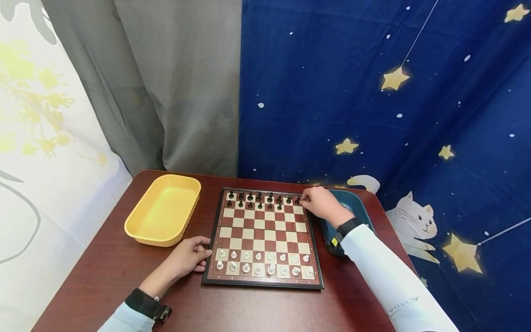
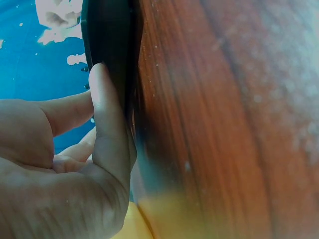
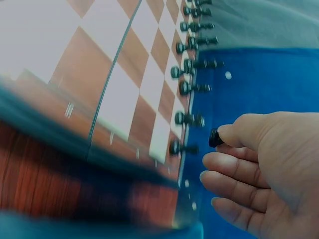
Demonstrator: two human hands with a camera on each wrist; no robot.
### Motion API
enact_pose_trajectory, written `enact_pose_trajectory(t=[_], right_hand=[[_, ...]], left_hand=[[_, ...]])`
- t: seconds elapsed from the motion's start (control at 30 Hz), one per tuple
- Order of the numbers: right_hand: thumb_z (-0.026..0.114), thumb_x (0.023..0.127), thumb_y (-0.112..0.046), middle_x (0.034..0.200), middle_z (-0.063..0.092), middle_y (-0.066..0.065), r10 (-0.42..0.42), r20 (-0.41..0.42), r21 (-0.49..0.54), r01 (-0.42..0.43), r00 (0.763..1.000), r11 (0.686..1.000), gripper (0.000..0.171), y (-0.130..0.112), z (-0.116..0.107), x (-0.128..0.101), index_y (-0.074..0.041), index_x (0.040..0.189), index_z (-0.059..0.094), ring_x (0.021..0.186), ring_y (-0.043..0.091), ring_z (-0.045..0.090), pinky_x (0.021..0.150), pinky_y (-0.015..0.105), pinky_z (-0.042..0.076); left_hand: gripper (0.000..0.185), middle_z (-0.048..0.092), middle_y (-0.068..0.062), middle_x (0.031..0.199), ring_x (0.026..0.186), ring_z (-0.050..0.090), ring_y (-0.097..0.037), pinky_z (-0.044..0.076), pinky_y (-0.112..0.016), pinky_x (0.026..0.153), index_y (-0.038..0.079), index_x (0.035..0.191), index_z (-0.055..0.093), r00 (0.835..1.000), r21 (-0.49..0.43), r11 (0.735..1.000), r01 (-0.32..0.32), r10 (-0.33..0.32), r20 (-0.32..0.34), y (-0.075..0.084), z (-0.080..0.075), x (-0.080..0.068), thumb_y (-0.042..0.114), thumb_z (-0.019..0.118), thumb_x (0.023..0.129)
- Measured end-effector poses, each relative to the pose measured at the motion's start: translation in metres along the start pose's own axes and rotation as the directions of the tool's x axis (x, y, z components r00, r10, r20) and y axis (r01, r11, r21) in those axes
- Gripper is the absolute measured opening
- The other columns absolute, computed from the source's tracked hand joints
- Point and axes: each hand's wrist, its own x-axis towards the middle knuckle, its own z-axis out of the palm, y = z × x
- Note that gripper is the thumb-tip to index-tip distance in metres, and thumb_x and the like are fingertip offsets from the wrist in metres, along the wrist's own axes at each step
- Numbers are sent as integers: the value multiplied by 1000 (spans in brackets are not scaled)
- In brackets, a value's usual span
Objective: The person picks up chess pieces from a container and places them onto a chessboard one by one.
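Table (image 1: 103, 276): dark red-brown wood grain, glossy, rounded corners. Backdrop: blue star cloth (image 1: 373, 115) w/ cat print, grey curtain (image 1: 166, 83).

Yellow tray (image 1: 143, 230): plastic, rounded rect, ribbed outer wall, nothing in it. Teal tray (image 1: 354, 199) to the R of board, mostly hidden under R arm; contents can't tell.

Chessboard (image 1: 263, 240): flat, red/cream squares, black frame, centre of table.

Progress (judged): white pieces (image 1: 257, 263) look fully set, two rows, near edge. Black pieces (image 1: 259, 199): back row about full; second row only partly filled, approx. 3 seen. Remaining black pawns left to place.

L hand (image 1: 188, 256): relaxed, holds nothing, fingertips against board's L edge, steadying it.

R hand (image 1: 319, 203): pinches small black piece (image 3: 215, 138) btw thumb + index, at board's far R corner, just beside last black piece. Pieces: tiny, turned plastic, round bases.
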Motion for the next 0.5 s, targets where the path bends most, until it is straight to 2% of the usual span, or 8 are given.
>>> enact_pose_trajectory(t=[0.23,0.5], right_hand=[[76,105,-14,89,74,1,-22,51,5,22,998,1000,6,-16,20,22,-11,103,81,70,15,63,69,37,54],[77,105,-13,93,74,3,-1,100,26,-1,995,1000,7,-21,34,31,-10,109,82,69,17,61,67,35,51]], left_hand=[[34,67,-11,87,68,69,-19,67,-37,61,-8,139,64,1000,-7,1000,4,-4,-5,2,0,0,1,70,107],[34,67,-10,87,67,69,-19,67,-38,61,-7,139,64,1000,-8,1000,4,-4,-6,1,0,0,1,71,107]])
